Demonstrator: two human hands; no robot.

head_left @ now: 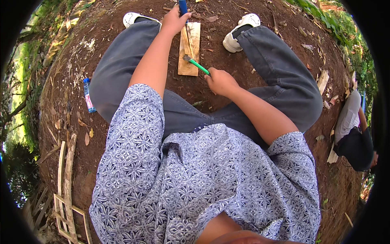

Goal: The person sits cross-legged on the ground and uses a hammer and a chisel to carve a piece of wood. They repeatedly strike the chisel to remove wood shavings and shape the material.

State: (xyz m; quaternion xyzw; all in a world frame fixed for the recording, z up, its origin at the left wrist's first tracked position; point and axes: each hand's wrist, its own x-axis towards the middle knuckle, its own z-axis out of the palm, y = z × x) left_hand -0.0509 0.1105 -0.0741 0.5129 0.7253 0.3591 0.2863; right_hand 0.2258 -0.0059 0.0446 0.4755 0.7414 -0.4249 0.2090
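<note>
A flat pale wooden board (188,70) lies on the soil between my legs, with a narrow brown strip (188,42) along its length. At the board's far end, my left hand (174,22) is closed on a blue cylindrical thing (183,6); the top of it is cut off by the picture's edge. My right hand (221,82) grips a green-handled tool (199,67) from the near right. Its small grey head is over the middle of the board by the strip; whether it is a brush or a hammer, I cannot tell.
A blue-capped plastic container (89,96) is beside my left knee. Wooden slats and a frame (67,195) lie at the lower left. A wood piece (323,82) lies beyond my right knee. Another person (354,130) is at the far right. Dry leaves and chips dot the soil.
</note>
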